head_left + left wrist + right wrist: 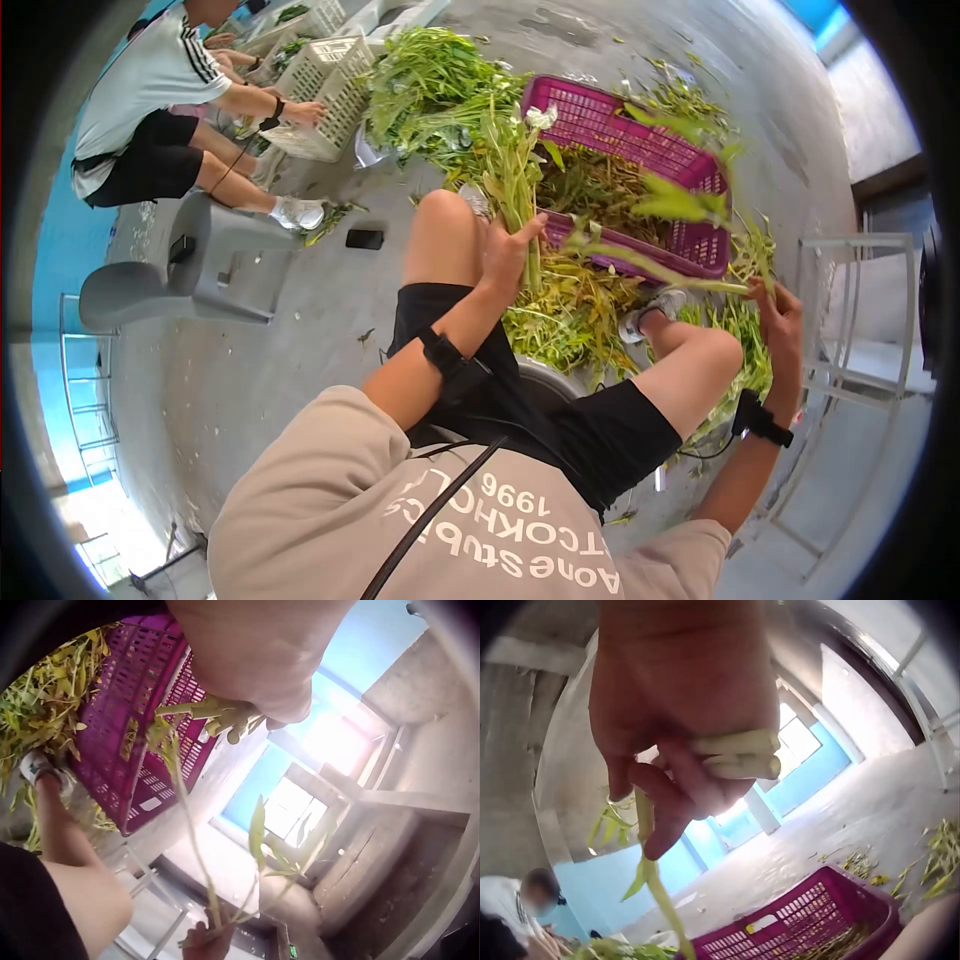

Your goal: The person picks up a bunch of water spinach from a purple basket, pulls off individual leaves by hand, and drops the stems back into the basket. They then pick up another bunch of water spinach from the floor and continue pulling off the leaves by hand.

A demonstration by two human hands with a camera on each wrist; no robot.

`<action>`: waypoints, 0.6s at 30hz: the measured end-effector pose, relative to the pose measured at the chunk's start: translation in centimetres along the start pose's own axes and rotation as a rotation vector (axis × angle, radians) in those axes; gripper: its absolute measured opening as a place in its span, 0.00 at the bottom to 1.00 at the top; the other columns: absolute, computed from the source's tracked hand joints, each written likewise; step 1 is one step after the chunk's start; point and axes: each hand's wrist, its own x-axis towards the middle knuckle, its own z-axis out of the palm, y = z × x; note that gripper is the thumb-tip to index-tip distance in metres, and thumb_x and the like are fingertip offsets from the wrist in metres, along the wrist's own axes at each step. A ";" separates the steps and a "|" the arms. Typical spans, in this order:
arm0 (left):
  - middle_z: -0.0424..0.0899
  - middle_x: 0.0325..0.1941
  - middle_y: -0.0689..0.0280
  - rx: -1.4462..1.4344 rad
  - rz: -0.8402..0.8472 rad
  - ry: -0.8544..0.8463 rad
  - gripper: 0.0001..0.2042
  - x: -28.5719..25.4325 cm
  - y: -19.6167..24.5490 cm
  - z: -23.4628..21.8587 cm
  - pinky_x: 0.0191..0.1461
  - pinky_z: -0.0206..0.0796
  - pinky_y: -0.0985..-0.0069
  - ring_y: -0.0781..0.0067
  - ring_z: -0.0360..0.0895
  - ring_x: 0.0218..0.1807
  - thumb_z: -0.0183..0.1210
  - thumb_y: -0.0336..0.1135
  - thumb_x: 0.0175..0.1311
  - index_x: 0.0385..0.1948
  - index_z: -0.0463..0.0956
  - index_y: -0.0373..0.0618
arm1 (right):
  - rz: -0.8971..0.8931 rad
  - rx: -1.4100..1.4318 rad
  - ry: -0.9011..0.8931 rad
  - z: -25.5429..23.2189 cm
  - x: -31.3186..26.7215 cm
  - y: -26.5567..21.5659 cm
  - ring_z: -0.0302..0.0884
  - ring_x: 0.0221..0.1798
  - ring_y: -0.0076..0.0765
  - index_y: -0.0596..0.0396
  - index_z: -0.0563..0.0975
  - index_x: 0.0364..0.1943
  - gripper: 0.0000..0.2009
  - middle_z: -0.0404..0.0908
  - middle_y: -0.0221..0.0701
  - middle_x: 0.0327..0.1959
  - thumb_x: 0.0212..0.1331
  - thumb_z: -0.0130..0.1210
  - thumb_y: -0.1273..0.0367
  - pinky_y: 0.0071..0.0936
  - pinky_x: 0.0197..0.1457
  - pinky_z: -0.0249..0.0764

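The left hand (507, 258) curls its fingers round a bundle of leafy stems (512, 170) at the left side of the purple basket (590, 110), while the right hand (780, 318), just right of it, pinches a loose stem (662, 900). A firm, uncrushing left grip and gentle handling of the single stem should keep leaves from tearing

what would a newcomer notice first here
Probably the bright purple basket, upper right of centre in the head view, with plant matter inside. Then the left hand, gripping a bunch of leafy stems at the basket's left, and the right hand, holding leafy stalks to its right. Farther off, a green heap lies near white crates.
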 end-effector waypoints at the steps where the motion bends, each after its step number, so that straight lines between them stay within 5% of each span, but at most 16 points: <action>1: 0.77 0.27 0.69 -0.004 0.012 0.013 0.12 0.1 0.1 -0.1 0.29 0.69 0.79 0.78 0.75 0.25 0.64 0.36 0.64 0.41 0.71 0.44 | -0.013 0.000 -0.012 0.4 1.0 1.1 0.54 0.16 0.08 0.57 0.82 0.48 0.14 0.80 0.21 0.25 0.67 0.58 0.62 0.15 0.17 0.46; 5: 0.76 0.27 0.69 0.022 0.004 -0.011 0.14 -0.3 -0.5 0.7 0.29 0.68 0.79 0.79 0.74 0.25 0.64 0.38 0.65 0.43 0.70 0.43 | 0.052 0.007 0.023 4.0 0.4 1.6 0.52 0.14 0.09 0.57 0.82 0.46 0.14 0.75 0.20 0.20 0.67 0.59 0.61 0.16 0.17 0.44; 7: 0.76 0.28 0.70 0.019 -0.022 -0.019 0.14 0.0 -1.7 0.5 0.33 0.67 0.77 0.79 0.73 0.27 0.65 0.39 0.64 0.43 0.73 0.43 | 0.158 0.472 0.077 7.1 -0.5 1.1 0.51 0.11 0.10 0.56 0.80 0.46 0.13 0.75 0.21 0.20 0.69 0.57 0.60 0.16 0.14 0.45; 11: 0.75 0.27 0.69 0.069 -0.118 -0.116 0.14 -1.3 -1.7 1.5 0.30 0.66 0.79 0.80 0.73 0.25 0.61 0.44 0.68 0.44 0.71 0.46 | 0.405 1.087 -0.103 13.1 -3.9 1.2 0.50 0.11 0.14 0.59 0.79 0.46 0.15 0.74 0.27 0.19 0.72 0.52 0.61 0.17 0.14 0.44; 13: 0.75 0.27 0.69 0.058 -0.125 -0.140 0.13 -1.9 -2.6 1.8 0.31 0.67 0.79 0.80 0.73 0.26 0.59 0.43 0.70 0.45 0.71 0.46 | 0.466 0.986 -0.067 15.8 -6.0 -2.6 0.52 0.11 0.15 0.59 0.78 0.45 0.16 0.73 0.27 0.19 0.72 0.51 0.59 0.17 0.13 0.45; 18: 0.76 0.30 0.68 0.043 -0.223 -0.304 0.13 -3.7 -2.8 2.8 0.33 0.68 0.79 0.79 0.74 0.29 0.55 0.40 0.69 0.49 0.71 0.44 | 0.529 1.022 -0.195 21.2 -6.9 -0.3 0.54 0.14 0.15 0.59 0.78 0.48 0.19 0.73 0.24 0.25 0.71 0.52 0.55 0.15 0.16 0.48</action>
